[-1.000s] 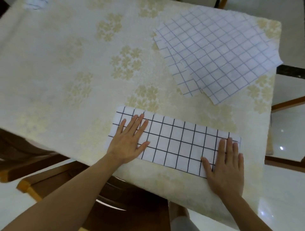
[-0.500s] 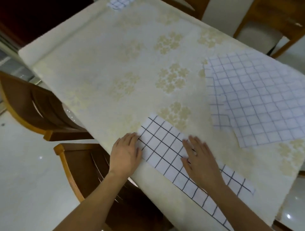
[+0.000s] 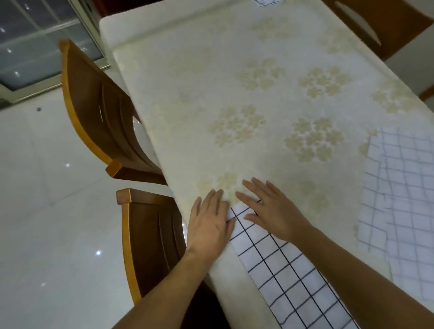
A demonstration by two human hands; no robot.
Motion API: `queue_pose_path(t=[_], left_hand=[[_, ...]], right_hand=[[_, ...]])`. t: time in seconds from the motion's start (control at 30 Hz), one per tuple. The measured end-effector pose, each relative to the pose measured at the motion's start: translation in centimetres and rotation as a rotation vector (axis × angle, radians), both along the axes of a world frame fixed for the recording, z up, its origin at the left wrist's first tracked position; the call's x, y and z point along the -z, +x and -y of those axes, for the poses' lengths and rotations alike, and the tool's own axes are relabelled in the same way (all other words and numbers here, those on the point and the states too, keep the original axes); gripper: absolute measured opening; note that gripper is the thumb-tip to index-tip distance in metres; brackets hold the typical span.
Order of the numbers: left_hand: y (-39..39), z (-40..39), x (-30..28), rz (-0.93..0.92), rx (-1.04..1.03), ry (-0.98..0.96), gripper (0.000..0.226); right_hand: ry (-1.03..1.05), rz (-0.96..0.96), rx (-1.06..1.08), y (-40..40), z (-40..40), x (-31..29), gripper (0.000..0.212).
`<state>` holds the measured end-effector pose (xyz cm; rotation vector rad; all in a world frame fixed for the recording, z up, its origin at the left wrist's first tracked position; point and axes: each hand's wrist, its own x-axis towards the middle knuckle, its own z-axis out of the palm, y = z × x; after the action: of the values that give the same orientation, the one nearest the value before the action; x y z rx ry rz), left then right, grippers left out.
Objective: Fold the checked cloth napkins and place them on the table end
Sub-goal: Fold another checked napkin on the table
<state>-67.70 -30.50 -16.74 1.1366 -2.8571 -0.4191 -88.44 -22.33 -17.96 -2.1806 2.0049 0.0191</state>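
While both hands lie flat with straight fingers, neither one grasps anything: the left hand (image 3: pixel 210 224) presses on the near-left end of the long folded strip of white cloth napkin with bold black checks (image 3: pixel 288 270), and the right hand (image 3: pixel 270 211) presses the same end just beside it, its forearm lying along the strip. That strip runs along the near edge of the counter, covered by a cream cloth with pale gold flower clusters (image 3: pixel 211 94), so its end sits within easy reach for the next fold. Judging by the palms side by side at the strip's tip, they seem to be flattening the cloth or pinning it so the crease holds before the end is turned over. To the right, touching nothing of the strip, a loose overlapping pile of white napkins with thin grey checks (image 3: pixel 404 199) waits unfolded. At the far counter end a small checked patch (image 3: pixel 266 2) shows, too cropped to tell what it is. 2 brown wooden chairs (image 3: pixel 150 237) stand tucked at the left side.
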Motion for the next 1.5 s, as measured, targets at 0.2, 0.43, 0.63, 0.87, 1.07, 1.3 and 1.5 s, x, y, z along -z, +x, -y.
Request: queue_pose_path(t=[0.2, 0.43, 0.63, 0.87, 1.07, 1.3, 1.5], left_hand=[[-0.1, -0.5, 0.4, -0.034, -0.024, 0.003, 0.03], [-0.2, -0.4, 0.0, -0.156, 0.062, 0.002, 0.016], [-0.6, 0.0, -1.2, -0.208, 0.06, 0.089, 0.034], [-1.0, 1.4, -0.7, -0.215, 0.092, 0.04, 0.023], [-0.6, 4.7, -2.4, -0.173, 0.197, -0.06, 0.021], [-0.5, 8.9, -4.2, -0.082, 0.114, 0.034, 0.018], [-1.1, 10.2, -3.4, -0.066, 0.099, 0.146, 0.018]], right_hand=[[-0.001, 0.096, -0.012, -0.6, 0.4, 0.3, 0.055], [-0.01, 0.158, -0.029, -0.5, 1.2, 0.0, 0.025], [-0.036, 0.208, -0.057, -0.4, 1.9, -0.5, 0.012], [-0.061, 0.301, -0.044, -0.6, 2.6, -1.4, 0.019], [-0.02, 0.305, -0.172, -1.4, 6.4, -2.3, 0.03], [-0.05, 0.276, -0.227, -1.0, 10.0, -3.0, 0.008], [0.045, 0.255, -0.185, -1.2, 11.6, -3.5, 0.021]])
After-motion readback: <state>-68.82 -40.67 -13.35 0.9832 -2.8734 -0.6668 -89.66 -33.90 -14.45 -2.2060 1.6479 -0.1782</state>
